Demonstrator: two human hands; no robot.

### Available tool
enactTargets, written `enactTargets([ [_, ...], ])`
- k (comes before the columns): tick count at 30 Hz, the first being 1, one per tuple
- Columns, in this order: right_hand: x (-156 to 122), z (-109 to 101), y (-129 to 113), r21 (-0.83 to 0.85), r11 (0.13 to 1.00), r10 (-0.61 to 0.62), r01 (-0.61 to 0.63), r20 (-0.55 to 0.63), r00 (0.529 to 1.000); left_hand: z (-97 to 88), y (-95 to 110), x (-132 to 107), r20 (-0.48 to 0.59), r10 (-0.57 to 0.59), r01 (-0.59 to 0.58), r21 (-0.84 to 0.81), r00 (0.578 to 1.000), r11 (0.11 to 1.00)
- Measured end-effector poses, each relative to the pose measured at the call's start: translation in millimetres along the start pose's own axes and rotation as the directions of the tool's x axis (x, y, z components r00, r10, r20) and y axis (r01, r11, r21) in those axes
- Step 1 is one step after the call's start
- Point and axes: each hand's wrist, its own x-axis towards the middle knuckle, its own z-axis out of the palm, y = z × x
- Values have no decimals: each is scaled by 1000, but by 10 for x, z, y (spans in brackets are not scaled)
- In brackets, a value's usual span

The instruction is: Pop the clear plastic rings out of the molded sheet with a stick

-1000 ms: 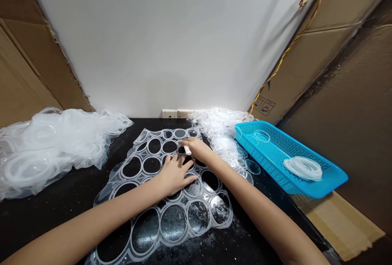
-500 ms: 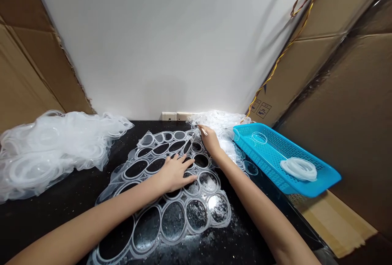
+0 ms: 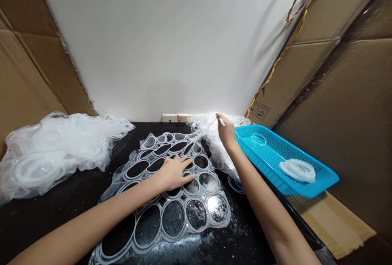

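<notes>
A translucent rubbery sheet [image 3: 171, 241] with rows of large round holes and raised rims lies on the black speckled tabletop. My left hand [image 3: 175, 173] presses flat on the middle of it, fingers spread. Past the sheet's far right corner, my right hand [image 3: 226, 131] is closed in a pinch on a thin translucent strip [image 3: 212, 123], stretched up from that corner. What exactly is between the fingertips is partly hidden. Beside and behind that hand is a heap of thin clear rings [image 3: 222, 154].
At right stands a blue perforated basket [image 3: 269, 175] holding a bundle of whitish rings [image 3: 297, 170] and a loose thin ring [image 3: 259, 139]. More translucent sheets [image 3: 58, 146] are piled at left. Cardboard [image 3: 346, 114], a white wall [image 3: 153, 44] and twisted yellow-brown wire [image 3: 277, 63] surround the table.
My right hand has moved right and slightly up, away from the sheet's far corner, drawing the strip out with it. My left hand stays in place on the sheet.
</notes>
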Motion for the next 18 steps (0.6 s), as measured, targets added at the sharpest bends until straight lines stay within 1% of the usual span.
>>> enactTargets([
  [3,110,-170,98,-12,998,69,-69,-33,997,14,3,-9,0,1,-1,10,1000,1000],
  [5,163,-248,140,-9,994,105,-106,-16,994,31,14,-15,-2,-5,5,24,1000,1000],
  [7,191,-280,148,10,992,124,-124,52,991,42,24,-23,-7,-1,1,39,1000,999],
  [9,194,-274,112,44,991,117,-127,175,978,39,26,-30,-20,15,-13,53,1000,998],
  [10,185,-261,75,68,990,102,-122,248,963,32,21,-31,-30,24,-22,60,999,998],
  [11,170,-245,24,97,989,77,-113,321,944,21,13,-30,-42,33,-30,65,999,997],
  [13,117,-203,-112,169,982,-6,-81,458,889,-3,-18,-17,-74,43,-37,75,996,996],
  [16,-9,-107,-350,287,958,-168,-19,613,772,-20,-106,26,-131,37,-25,96,991,995],
  [18,-105,-16,-477,344,939,-253,8,673,695,-1,-185,60,-157,36,-17,117,987,993],
])
